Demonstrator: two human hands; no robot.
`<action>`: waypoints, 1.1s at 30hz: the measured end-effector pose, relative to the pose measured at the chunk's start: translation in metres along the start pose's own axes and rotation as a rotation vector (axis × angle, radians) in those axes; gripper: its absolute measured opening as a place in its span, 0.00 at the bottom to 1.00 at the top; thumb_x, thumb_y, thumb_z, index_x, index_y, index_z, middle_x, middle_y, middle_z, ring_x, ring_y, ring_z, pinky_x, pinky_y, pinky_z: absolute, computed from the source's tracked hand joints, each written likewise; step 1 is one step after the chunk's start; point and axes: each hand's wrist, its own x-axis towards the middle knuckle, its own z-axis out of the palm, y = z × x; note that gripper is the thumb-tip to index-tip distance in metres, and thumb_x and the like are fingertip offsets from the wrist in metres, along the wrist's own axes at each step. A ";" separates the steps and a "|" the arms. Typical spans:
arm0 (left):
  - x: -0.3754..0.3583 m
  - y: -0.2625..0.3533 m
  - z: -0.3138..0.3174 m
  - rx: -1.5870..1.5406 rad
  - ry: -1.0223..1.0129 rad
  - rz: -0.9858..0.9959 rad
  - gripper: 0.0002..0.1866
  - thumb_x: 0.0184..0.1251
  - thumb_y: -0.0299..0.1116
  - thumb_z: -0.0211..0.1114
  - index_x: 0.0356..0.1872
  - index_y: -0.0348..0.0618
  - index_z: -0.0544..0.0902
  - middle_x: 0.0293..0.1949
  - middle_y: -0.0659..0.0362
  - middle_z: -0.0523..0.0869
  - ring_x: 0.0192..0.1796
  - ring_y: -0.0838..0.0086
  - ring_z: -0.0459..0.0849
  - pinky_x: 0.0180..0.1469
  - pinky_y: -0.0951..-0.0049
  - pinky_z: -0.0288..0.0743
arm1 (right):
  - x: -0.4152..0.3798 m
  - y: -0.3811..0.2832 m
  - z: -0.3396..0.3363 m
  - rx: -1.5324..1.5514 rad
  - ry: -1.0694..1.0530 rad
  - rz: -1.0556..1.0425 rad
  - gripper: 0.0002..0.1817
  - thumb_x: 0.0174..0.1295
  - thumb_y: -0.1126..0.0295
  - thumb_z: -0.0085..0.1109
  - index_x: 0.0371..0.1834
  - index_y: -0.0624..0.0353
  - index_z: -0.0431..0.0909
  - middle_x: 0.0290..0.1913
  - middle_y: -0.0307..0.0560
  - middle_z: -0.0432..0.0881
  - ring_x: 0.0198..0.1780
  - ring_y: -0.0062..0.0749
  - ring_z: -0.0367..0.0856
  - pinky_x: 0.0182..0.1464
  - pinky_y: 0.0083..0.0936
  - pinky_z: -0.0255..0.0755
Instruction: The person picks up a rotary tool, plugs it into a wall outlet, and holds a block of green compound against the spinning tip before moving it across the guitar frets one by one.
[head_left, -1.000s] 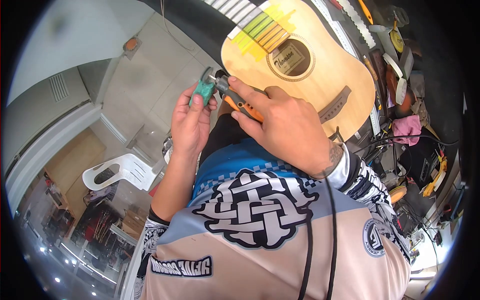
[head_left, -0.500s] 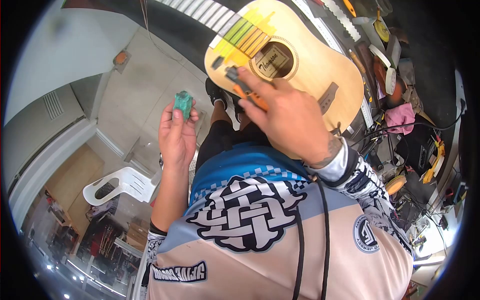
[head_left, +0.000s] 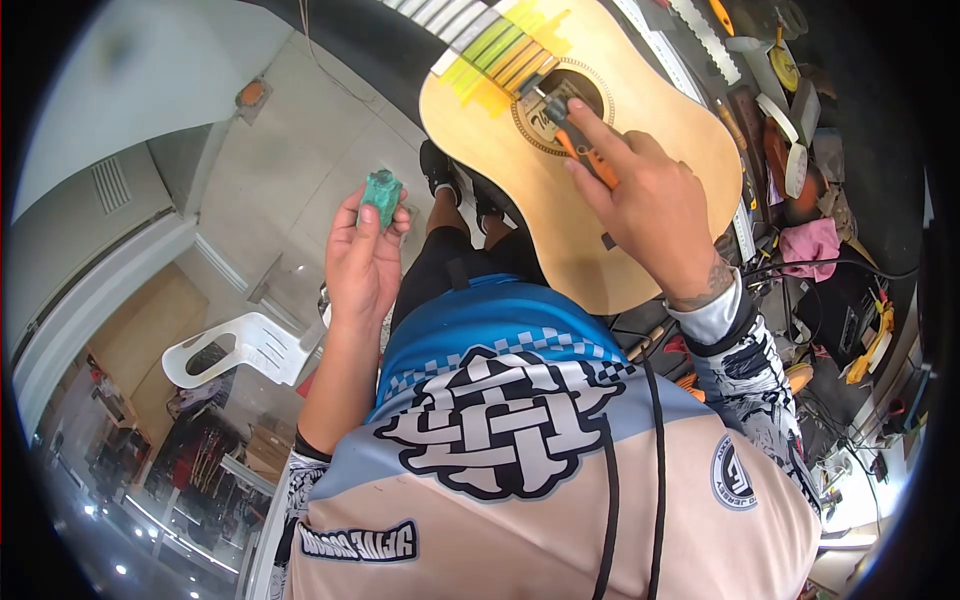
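Note:
My left hand [head_left: 365, 245] is raised over the floor. Its thumb and fingers pinch a green block [head_left: 382, 198] that looks like polishing compound. My right hand [head_left: 650, 190] grips an orange-and-black tool [head_left: 590, 155], apparently a rotary tool, with the index finger stretched along it. Its dark tip [head_left: 530, 87] is at the fretboard's end, beside the soundhole [head_left: 585, 95]. Underneath lies a pale acoustic guitar [head_left: 480, 135], partly covered by my right hand. Strips of white and yellow tape [head_left: 490, 45] lie between the frets, and yellow tape [head_left: 545, 25] borders the fretboard on the body.
Right of the guitar, a dark bench holds a long ruler [head_left: 670, 60], a pink cloth [head_left: 810, 248], tape rolls [head_left: 796, 170] and many hand tools. A black cable [head_left: 850, 270] runs across it. A white plastic chair [head_left: 240, 350] stands on the floor at left.
My right hand has moved right and up with the tool, from the guitar's left edge to the fretboard's end. The left hand keeps the green block and shifts slightly right.

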 end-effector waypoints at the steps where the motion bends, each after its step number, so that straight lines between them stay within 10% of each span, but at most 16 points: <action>1: -0.001 0.000 0.000 0.000 0.008 -0.002 0.19 0.81 0.33 0.55 0.65 0.33 0.70 0.56 0.45 0.81 0.51 0.68 0.81 0.57 0.70 0.77 | 0.000 -0.003 0.001 -0.002 -0.016 0.002 0.30 0.65 0.56 0.66 0.72 0.37 0.75 0.31 0.44 0.80 0.25 0.41 0.82 0.28 0.35 0.75; 33: -0.004 0.008 -0.005 0.001 0.014 0.004 0.19 0.81 0.34 0.56 0.65 0.33 0.71 0.56 0.44 0.82 0.49 0.68 0.81 0.57 0.70 0.77 | 0.019 0.017 -0.003 -0.029 0.072 0.078 0.28 0.67 0.55 0.64 0.72 0.34 0.75 0.29 0.47 0.80 0.27 0.46 0.81 0.30 0.38 0.74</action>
